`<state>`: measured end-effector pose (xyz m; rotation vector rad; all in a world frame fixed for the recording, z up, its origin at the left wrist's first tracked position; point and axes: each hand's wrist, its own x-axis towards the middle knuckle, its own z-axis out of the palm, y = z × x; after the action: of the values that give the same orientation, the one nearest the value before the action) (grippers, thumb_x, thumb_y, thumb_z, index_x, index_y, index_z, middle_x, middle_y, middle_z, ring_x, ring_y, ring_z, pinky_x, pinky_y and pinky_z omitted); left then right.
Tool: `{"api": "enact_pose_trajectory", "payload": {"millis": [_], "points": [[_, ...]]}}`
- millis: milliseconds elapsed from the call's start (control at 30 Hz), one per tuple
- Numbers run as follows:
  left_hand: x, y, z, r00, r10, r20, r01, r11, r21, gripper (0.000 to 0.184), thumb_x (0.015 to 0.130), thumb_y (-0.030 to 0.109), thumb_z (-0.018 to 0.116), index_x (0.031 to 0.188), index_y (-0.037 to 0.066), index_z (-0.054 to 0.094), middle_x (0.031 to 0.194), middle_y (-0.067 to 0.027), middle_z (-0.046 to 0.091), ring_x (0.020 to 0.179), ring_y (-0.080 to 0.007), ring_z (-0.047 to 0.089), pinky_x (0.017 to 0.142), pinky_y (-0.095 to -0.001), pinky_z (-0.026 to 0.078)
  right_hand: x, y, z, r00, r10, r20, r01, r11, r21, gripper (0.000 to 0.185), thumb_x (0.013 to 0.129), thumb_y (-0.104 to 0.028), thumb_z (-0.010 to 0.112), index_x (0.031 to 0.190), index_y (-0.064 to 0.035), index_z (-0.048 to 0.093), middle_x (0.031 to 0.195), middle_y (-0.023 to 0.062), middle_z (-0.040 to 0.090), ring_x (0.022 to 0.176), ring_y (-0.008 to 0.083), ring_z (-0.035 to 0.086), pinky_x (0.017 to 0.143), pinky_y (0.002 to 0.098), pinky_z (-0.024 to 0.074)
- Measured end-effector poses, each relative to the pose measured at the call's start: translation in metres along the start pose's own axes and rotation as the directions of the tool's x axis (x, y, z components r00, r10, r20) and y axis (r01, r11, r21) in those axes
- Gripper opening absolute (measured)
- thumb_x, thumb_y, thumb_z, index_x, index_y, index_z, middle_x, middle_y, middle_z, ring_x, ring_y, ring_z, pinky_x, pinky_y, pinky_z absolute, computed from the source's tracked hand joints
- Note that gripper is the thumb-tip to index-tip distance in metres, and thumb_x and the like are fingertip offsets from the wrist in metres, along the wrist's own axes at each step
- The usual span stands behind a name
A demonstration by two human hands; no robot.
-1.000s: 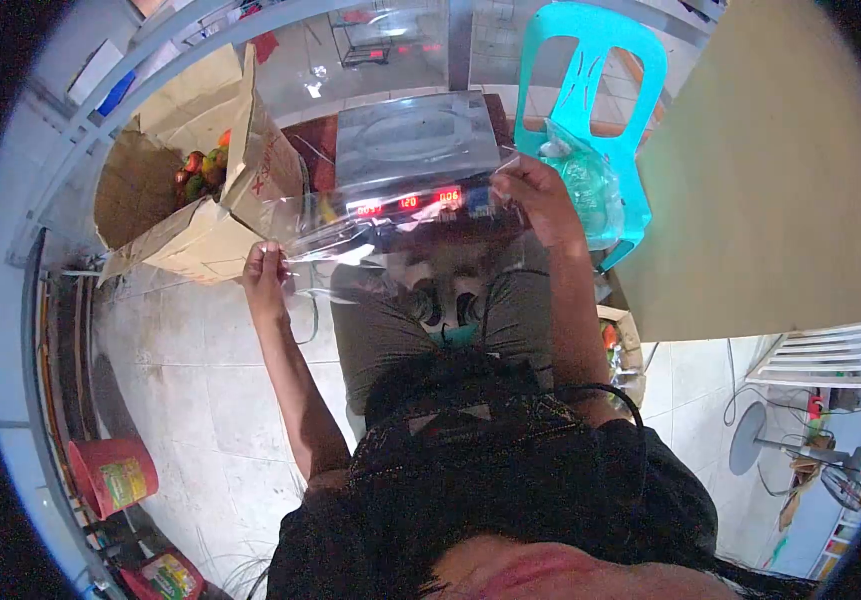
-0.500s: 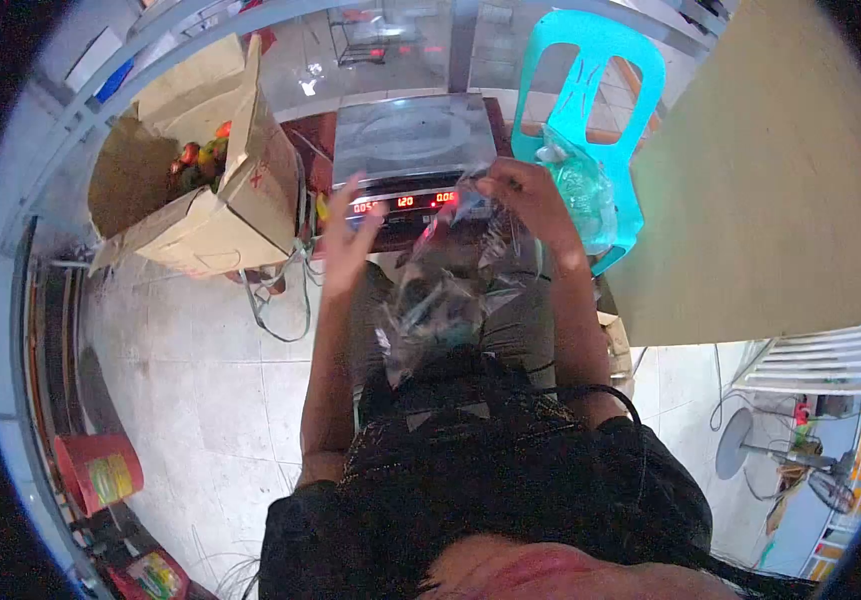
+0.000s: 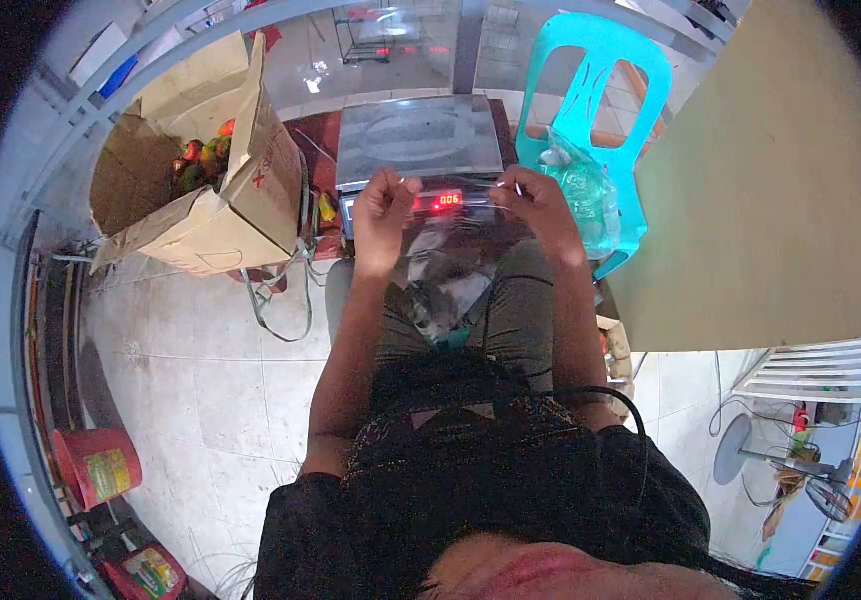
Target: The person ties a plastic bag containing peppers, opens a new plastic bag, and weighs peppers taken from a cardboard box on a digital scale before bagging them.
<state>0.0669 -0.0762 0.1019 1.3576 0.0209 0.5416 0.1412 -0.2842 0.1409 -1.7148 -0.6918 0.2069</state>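
Note:
Between my two hands a clear plastic bag (image 3: 445,275) hangs down over my lap, in front of the scale. My left hand (image 3: 385,215) pinches the bag's top edge on the left. At the right end of that edge, my right hand (image 3: 538,210) has its fingers closed on the plastic. Behind the bag stands a digital scale with a flat metal plate (image 3: 418,135); part of its red display (image 3: 447,200) shows between my hands, and my left hand covers some of the rest.
An open cardboard box (image 3: 215,225) with red and green produce (image 3: 200,165) stands at the left. A turquoise chair (image 3: 640,130) holds a bag of green plastic (image 3: 582,195). Large cardboard (image 3: 750,220) fills the right. Red buckets (image 3: 97,468) and a fan (image 3: 828,498) stand lower down.
My left hand let go of the bag's left end, moved right and now pinches its top edge. The bag, earlier stretched sideways, now hangs down between my hands.

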Motion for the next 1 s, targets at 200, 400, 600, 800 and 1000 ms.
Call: {"api": "enact_pose_trajectory", "payload": {"millis": [200,400,600,800,1000], "points": [[-0.004,0.000,0.000,0.995,-0.041,-0.094,0.041,0.999,0.007,0.026,0.093,0.023,0.057,0.073,0.007,0.053,0.065,0.0066,0.047,0.059,-0.0023,0.039,0.054,-0.0197,0.032,0.001,0.009,0.016,0.998,-0.017,-0.067,0.020,0.999,0.050,0.022,0.089,-0.022,0.061,0.075,-0.0064,0.056,0.064,-0.0060,0.047,0.057,0.0029,0.040,0.051,0.0207,0.0318],[-0.006,0.007,0.005,0.992,0.000,-0.128,0.003,1.000,0.024,0.030,0.093,0.032,0.057,0.087,0.004,0.061,0.072,0.0045,0.053,0.063,-0.0028,0.042,0.057,-0.0176,0.034,-0.001,0.003,0.015,0.997,0.053,-0.061,-0.044,0.988,0.151,0.020,0.090,-0.020,0.060,0.075,-0.0065,0.056,0.064,-0.0062,0.047,0.057,0.0025,0.039,0.050,0.0189,0.0289],[-0.006,-0.003,-0.008,0.995,0.034,-0.090,-0.033,0.999,0.009,0.030,0.094,0.033,0.055,0.088,0.004,0.060,0.071,0.0055,0.051,0.061,-0.0027,0.041,0.055,-0.0189,0.032,0.000,0.021,0.017,0.997,-0.028,-0.071,0.034,0.996,0.088,0.018,0.088,-0.020,0.062,0.077,-0.0072,0.056,0.066,-0.0052,0.048,0.056,0.0022,0.039,0.049,0.0192,0.0290],[-0.012,0.004,-0.007,0.977,-0.099,-0.190,0.101,0.995,0.001,0.023,0.095,0.026,0.054,0.087,0.006,0.059,0.068,0.0061,0.049,0.060,-0.0025,0.040,0.054,-0.0192,0.032,0.001,0.022,0.034,0.988,0.075,-0.139,-0.031,0.956,0.293,0.016,0.088,-0.020,0.062,0.081,-0.0061,0.058,0.071,-0.0039,0.051,0.060,0.0030,0.042,0.051,0.0195,0.0321],[-0.011,0.012,-0.017,0.998,-0.047,0.049,0.052,0.995,-0.088,0.007,0.089,0.003,0.056,0.095,0.001,0.060,0.084,-0.0028,0.062,0.071,-0.0089,0.055,0.070,-0.0230,0.045,-0.005,0.016,0.007,0.997,0.024,-0.070,-0.016,0.993,0.118,0.010,0.084,-0.017,0.063,0.085,-0.0069,0.060,0.074,-0.0027,0.052,0.063,0.0036,0.045,0.055,0.0188,0.0355]]}}
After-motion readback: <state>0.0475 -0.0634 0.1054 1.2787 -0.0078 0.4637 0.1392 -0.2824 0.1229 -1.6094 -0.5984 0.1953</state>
